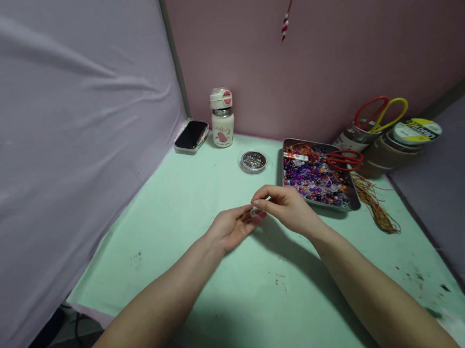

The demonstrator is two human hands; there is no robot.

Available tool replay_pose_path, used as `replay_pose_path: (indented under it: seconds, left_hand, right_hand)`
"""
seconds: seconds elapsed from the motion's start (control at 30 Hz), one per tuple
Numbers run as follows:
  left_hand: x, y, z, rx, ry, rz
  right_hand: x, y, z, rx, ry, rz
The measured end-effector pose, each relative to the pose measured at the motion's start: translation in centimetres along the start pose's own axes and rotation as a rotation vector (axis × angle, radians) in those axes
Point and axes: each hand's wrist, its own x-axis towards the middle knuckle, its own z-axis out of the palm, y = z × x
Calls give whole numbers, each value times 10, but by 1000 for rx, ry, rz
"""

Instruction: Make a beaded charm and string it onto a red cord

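Over the middle of the green tabletop (pixel 170 214), my two hands meet at their fingertips. My left hand (pixel 238 226) is turned palm up with its fingers curled, and small clear beads (pixel 255 212) appear to lie on them. The thumb and forefinger of my right hand (pixel 283 204) pinch together right at the left fingertips. Whatever is in that pinch is too small to make out. Just beyond my right hand stands a metal tray (pixel 331 206) of purple, clear, red and orange beads, with red-handled scissors (pixel 345 160) lying across its corner.
A round clear case (pixel 253 161) of small dark and gold pieces sits past my hands. Behind it are a white bottle (pixel 223 125) and a phone (pixel 192 135). At right stand jars (pixel 396 146), one holding yellow- and red-handled tools, beside a bundle of cords (pixel 375 206). A beaded red string (pixel 284 27) hangs at the back.
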Motion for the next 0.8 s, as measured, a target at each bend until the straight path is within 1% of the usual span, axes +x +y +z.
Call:
replay_pose_path:
  seconds: [0.07, 0.13, 0.2, 0.3, 0.37, 0.5, 0.57, 0.67, 0.8]
  left_hand:
    - [1, 0, -1, -12, -20, 30]
    - [1, -1, -2, -11, -38, 53]
    - [1, 0, -2, 3, -44, 66]
    - [0, 0, -2, 36, -20, 79]
    - [0, 0, -2, 50, -11, 95]
    - [1, -1, -3, 75, -29, 151]
    - [0, -2, -2, 95, -37, 183]
    - [-1, -2, 0, 130, -39, 224]
    - [-3, -2, 2, 148, -33, 271]
  right_hand:
    - [0, 0, 0, -17, -37, -6]
    - [0, 1, 0, -30, -32, -4]
    - [2, 4, 1, -27, -2, 14]
    - [5, 9, 2, -27, 65, 48]
    - [5, 13, 2, -58, 99, 46]
    - [4, 16, 1, -169, 105, 16]
    - [3, 17, 2, -256, 110, -6]
    - [1, 16, 2, -398, 115, -85]
    - [1, 16, 2, -518, 127, -178]
